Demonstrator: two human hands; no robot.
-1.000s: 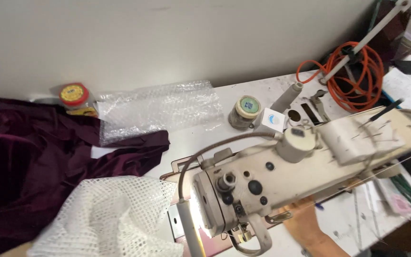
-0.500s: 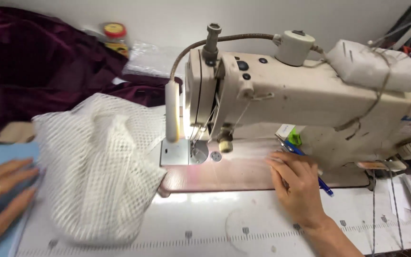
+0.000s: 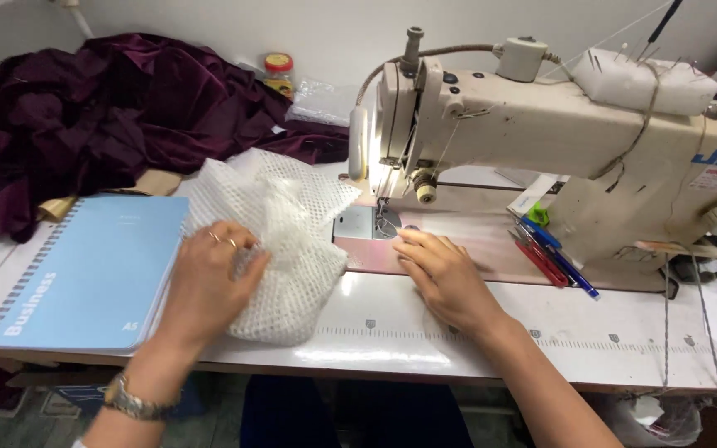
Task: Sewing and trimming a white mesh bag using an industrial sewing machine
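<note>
White mesh fabric (image 3: 280,241), one bunched piece, lies on the bench (image 3: 541,328) between one light blue spiral notebook (image 3: 85,270) on its left and the needle plate of one cream sewing machine (image 3: 558,141) on its right, with one heap of dark purple velvet (image 3: 118,108) behind. The left hand (image 3: 209,278), two rings on it, rests on the mesh with fingers (image 3: 246,249) curled loosely into it. The right hand (image 3: 446,278) lies flat and open on the machine bed, holding nothing, beside a few red and blue pens (image 3: 553,257).
</note>
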